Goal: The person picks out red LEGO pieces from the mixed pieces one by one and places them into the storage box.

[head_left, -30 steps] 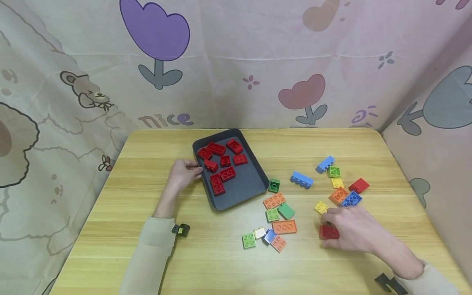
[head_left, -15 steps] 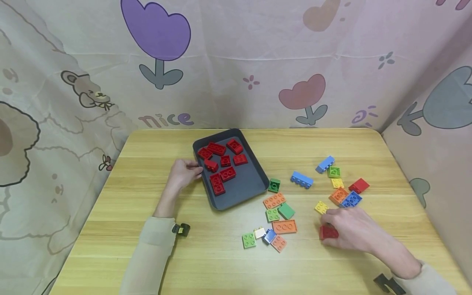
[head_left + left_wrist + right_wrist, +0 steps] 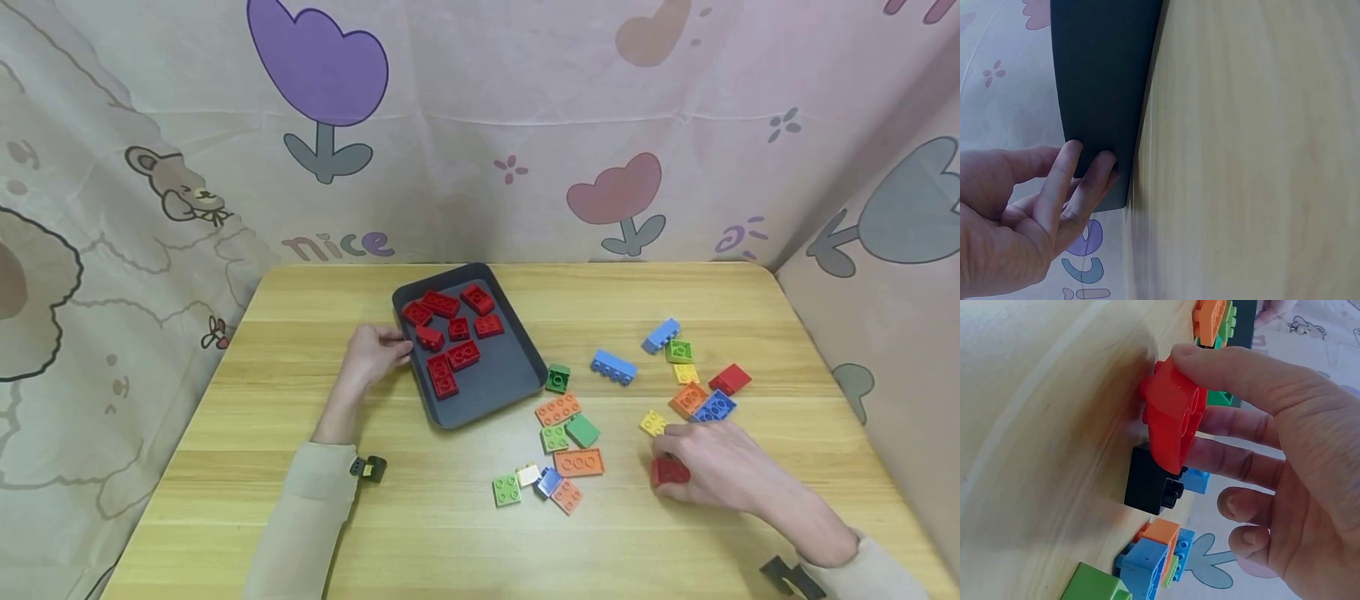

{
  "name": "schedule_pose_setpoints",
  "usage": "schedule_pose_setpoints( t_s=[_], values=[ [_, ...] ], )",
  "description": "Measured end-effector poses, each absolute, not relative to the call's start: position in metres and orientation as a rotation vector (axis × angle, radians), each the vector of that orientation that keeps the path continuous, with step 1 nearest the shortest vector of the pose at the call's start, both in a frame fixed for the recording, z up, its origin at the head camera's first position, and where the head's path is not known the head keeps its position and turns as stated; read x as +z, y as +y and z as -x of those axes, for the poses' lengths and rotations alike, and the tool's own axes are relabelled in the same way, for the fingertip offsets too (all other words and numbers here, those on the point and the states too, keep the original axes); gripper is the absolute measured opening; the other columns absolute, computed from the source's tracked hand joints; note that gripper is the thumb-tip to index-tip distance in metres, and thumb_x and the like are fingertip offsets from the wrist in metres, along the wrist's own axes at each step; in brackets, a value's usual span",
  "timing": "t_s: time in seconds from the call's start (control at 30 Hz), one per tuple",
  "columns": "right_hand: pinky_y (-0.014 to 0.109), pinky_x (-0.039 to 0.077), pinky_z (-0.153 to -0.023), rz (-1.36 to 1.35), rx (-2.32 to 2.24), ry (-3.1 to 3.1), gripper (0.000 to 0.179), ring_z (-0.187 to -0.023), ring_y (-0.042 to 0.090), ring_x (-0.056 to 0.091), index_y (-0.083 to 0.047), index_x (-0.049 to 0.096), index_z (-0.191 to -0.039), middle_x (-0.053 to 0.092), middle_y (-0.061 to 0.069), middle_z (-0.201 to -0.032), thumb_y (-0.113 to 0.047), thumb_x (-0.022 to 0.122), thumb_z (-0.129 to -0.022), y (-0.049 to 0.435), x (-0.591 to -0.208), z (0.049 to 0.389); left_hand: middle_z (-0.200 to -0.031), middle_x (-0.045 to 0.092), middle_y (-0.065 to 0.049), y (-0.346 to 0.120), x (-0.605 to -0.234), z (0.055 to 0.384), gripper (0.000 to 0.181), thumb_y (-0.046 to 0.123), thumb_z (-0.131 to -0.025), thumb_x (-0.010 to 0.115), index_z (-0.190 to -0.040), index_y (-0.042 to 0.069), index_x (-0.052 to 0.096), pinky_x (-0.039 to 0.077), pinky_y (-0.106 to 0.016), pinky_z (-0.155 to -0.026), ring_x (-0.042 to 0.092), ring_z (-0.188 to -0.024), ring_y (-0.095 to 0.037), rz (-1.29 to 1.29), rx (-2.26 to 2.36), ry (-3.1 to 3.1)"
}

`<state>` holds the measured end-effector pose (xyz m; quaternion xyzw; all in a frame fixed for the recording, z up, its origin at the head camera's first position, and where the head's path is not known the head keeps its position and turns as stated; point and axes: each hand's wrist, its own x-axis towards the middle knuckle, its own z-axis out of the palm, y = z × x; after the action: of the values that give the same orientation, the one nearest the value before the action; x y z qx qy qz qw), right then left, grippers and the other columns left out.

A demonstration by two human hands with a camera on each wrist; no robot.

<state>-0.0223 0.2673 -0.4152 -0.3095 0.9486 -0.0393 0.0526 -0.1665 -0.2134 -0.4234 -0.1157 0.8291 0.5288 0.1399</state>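
Note:
My left hand (image 3: 371, 353) is at the left side of a dark grey tray (image 3: 495, 377). Its fairly straight fingers (image 3: 1063, 178) touch the tray's outer wall in the left wrist view. Several red toy bricks (image 3: 462, 354) lie in the tray. On the right side of the table, my right hand (image 3: 716, 463) pinches a red toy brick (image 3: 669, 472) between thumb and fingers. The right wrist view shows this brick (image 3: 1172, 415) with a curved side, held near the tabletop. A black brick (image 3: 1145, 481) shows right by it there, largely covered by the hand in the head view.
Loose bricks in orange, green, white and blue lie right of and below the tray, among them an orange brick (image 3: 578, 462). Farther right are two long blue bricks (image 3: 613, 367), a red brick (image 3: 731, 378), yellow bricks (image 3: 653, 422) and others. A printed cloth (image 3: 465, 183) hangs behind the table.
Almost nothing differs. My right hand stays on the red brick in the same spot, and the left hand keeps its place at the tray.

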Motion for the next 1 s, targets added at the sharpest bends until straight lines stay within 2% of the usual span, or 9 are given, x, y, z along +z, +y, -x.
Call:
schedule_pose_setpoints(
  t_s=[0.43, 0.73, 1.0],
  values=[
    [0.013, 0.025, -0.049, 0.953, -0.134, 2.897, 0.031, -0.061, -0.004, 0.033, -0.026, 0.077, -0.094, 0.058, -0.020, -0.077, -0.042, 0.094, -0.074, 0.266, -0.410, 0.023, -0.131, 0.067, -0.033, -0.214, -0.423, 0.166, 0.040, 0.004, -0.102, 0.067, -0.138, -0.014, 0.060, 0.068, -0.022, -0.085, 0.074, -0.088, -0.011, 0.343, 1.531, 2.384],
    [0.012, 0.026, -0.051, 1.034, -0.158, 2.929, 0.032, -0.063, -0.005, 0.035, -0.026, 0.079, -0.097, 0.067, -0.016, -0.084, -0.040, 0.095, -0.072, 0.262, -0.407, 0.026, -0.134, 0.066, -0.034, -0.212, -0.422, 0.165, 0.042, 0.005, -0.103, 0.066, -0.139, -0.014, 0.059, 0.067, -0.024, -0.089, 0.075, -0.094, -0.014, 0.341, 1.533, 2.378],
    [0.011, 0.033, -0.053, 1.085, -0.125, 2.943, 0.032, -0.065, -0.002, 0.041, -0.025, 0.078, -0.099, 0.062, -0.013, -0.083, -0.037, 0.095, -0.075, 0.254, -0.402, 0.032, -0.134, 0.066, -0.035, -0.213, -0.423, 0.166, 0.041, 0.003, -0.102, 0.066, -0.139, -0.015, 0.059, 0.068, -0.023, -0.088, 0.076, -0.094, -0.014, 0.339, 1.549, 2.377]
  ],
)
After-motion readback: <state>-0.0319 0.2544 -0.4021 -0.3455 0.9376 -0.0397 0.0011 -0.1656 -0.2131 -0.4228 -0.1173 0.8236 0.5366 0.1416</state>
